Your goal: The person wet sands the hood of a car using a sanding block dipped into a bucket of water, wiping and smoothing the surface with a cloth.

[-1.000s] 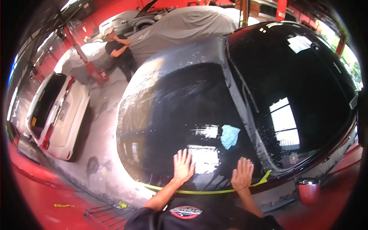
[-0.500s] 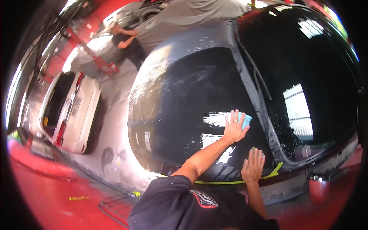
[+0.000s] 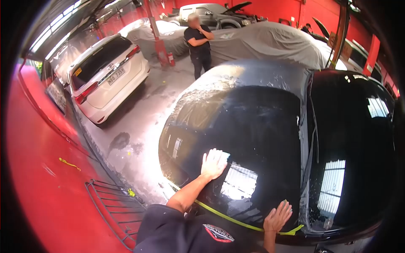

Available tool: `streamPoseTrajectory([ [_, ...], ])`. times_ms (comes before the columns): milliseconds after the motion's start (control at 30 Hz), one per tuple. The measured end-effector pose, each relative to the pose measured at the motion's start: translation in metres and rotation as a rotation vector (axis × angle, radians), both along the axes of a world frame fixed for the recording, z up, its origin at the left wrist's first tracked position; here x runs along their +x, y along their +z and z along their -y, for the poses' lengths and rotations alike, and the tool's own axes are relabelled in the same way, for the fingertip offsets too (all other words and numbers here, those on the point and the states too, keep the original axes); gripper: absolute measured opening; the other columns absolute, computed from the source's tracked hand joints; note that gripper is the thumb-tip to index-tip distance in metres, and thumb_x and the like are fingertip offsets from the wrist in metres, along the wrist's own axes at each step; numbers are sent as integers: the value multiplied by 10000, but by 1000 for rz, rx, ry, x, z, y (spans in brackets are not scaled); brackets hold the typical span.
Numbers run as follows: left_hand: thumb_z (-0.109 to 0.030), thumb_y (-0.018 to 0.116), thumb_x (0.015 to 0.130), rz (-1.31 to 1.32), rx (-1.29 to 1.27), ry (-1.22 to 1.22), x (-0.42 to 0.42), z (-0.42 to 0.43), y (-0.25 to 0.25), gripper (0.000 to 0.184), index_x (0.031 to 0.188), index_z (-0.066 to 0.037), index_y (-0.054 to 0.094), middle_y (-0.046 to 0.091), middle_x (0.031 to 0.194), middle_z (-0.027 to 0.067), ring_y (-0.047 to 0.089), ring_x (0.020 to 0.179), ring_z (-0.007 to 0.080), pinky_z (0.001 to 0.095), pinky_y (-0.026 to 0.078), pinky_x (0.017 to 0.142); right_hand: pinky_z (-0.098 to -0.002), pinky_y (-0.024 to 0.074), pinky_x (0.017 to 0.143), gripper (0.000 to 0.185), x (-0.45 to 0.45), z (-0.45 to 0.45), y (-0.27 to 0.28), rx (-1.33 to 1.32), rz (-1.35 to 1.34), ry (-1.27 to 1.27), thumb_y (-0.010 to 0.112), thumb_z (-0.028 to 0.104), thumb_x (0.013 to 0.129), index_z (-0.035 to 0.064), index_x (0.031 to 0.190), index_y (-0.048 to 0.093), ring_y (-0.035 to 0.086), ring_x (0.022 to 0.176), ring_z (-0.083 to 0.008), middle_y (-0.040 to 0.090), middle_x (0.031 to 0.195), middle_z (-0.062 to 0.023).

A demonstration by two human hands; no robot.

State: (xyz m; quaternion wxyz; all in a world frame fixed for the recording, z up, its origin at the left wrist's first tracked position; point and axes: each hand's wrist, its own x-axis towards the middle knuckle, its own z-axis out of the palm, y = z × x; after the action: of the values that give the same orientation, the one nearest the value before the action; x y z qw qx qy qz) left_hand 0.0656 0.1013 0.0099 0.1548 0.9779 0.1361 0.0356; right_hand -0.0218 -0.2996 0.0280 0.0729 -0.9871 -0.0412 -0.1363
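My left hand (image 3: 214, 164) lies on the wet black hood (image 3: 261, 126) of a car, left of a bright window reflection. A bit of light blue cloth (image 3: 227, 156) shows at its fingertips, pressed under the hand. Near the hood's close edge, my right hand (image 3: 278, 216) rests with its fingers slightly spread; a small greenish piece shows by its fingertips, too small to make out. Yellow-green tape (image 3: 230, 218) runs along the near edge of the hood, passing by the right hand. To the right is the dark windshield (image 3: 350, 147).
A white car (image 3: 107, 76) stands at the left, and a person (image 3: 199, 42) in dark clothes stands beyond the hood. Grey covers (image 3: 270, 42) drape cars behind. A metal rack (image 3: 112, 202) and a red wall (image 3: 46, 168) are at the lower left.
My left hand reached onto the blue cloth, then moved left across the hood with it. My right hand stays near the close edge. The view has turned left.
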Motion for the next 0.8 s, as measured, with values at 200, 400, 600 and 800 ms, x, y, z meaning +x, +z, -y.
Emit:
streamPoseTrajectory([
  [200, -481, 550, 949, 148, -11, 53, -7, -9, -2, 720, 1511, -52, 415, 355, 1570, 248, 300, 1479, 384, 537, 213, 1216, -579, 179, 1225, 533, 1, -8, 12, 31, 28, 12, 457, 246, 1001, -12, 1468, 465, 315, 1470, -447, 410, 1555, -224],
  [400, -483, 532, 960, 181, -95, 99, -8, -1, 1, 711, 1511, -48, 420, 351, 1576, 249, 291, 1486, 386, 558, 201, 1214, -573, 182, 1226, 563, 0, -4, 12, 68, 15, 10, 515, 283, 982, 3, 1469, 474, 304, 1475, -434, 411, 1551, -222],
  [600, -548, 486, 967, 107, 36, -74, -7, 64, -7, 779, 1564, -63, 361, 279, 1620, 265, 211, 1527, 418, 582, 124, 1232, -579, 211, 1213, 549, 0, -4, 15, 72, 52, 10, 534, 286, 970, 6, 1442, 507, 336, 1454, -433, 440, 1526, -223],
  [800, -545, 436, 997, 146, -9, -503, 16, 170, 17, 734, 1555, -71, 384, 296, 1622, 242, 208, 1535, 392, 547, 100, 1246, -577, 212, 1214, 545, -2, -4, 11, 68, 58, 14, 527, 284, 972, 11, 1445, 504, 342, 1452, -435, 442, 1526, -226],
])
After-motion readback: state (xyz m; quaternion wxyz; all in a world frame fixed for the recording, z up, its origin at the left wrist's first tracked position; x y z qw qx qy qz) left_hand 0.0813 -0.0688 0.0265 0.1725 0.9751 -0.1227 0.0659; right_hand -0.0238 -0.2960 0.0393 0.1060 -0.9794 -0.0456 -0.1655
